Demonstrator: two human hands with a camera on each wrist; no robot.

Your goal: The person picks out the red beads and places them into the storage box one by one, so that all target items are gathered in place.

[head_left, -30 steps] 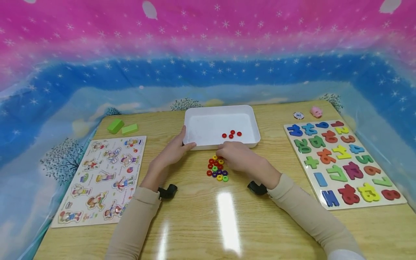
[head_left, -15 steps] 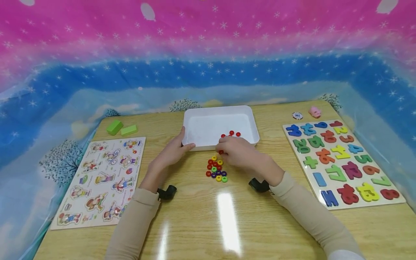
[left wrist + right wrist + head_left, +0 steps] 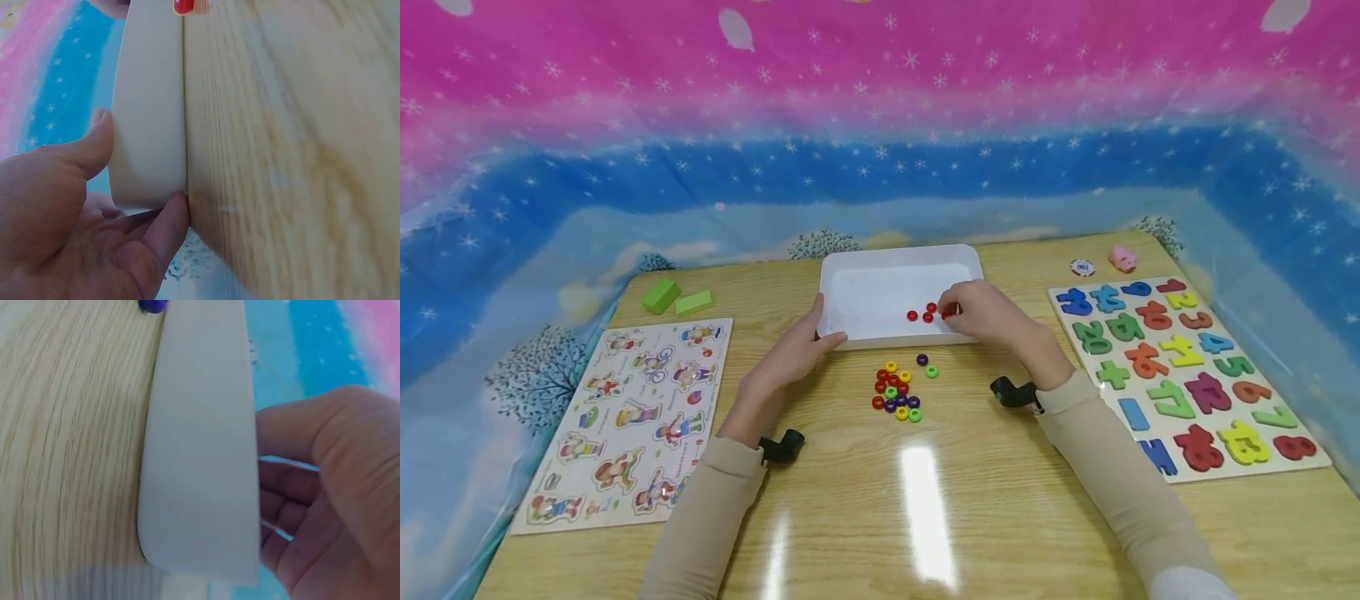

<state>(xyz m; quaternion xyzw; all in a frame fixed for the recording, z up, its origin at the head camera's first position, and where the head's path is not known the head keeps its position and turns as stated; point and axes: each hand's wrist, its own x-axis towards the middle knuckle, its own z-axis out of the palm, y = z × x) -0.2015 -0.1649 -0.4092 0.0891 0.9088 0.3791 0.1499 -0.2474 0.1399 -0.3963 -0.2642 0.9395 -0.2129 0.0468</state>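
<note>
A white tray (image 3: 842, 341) stands on the table; several small red ring beads (image 3: 928, 317) lie in its front right part. My left hand (image 3: 795, 343) grips the tray's front left corner, thumb at the front wall and fingers along the side. My right hand (image 3: 988, 315) reaches over the tray's front right rim, fingertips low inside pinching a red ring bead (image 3: 946, 316). In the right wrist view, the tray wall (image 3: 197, 450) hides those fingertips. Before the tray lies a loose cluster of red, yellow, green and purple ring beads (image 3: 892, 392).
On the left lies a picture puzzle board (image 3: 651, 342), with two green blocks (image 3: 660, 297) behind it. A number puzzle board (image 3: 1105, 400) lies on the right, a pink pig figure (image 3: 1123, 258) and a poker chip (image 3: 1082, 267) beyond it. A patterned cloth surrounds the table.
My right hand has picked a red ring bead from the cluster and moved up and right into the tray, uncovering a purple and a green bead. The left hand stays at the corner.
</note>
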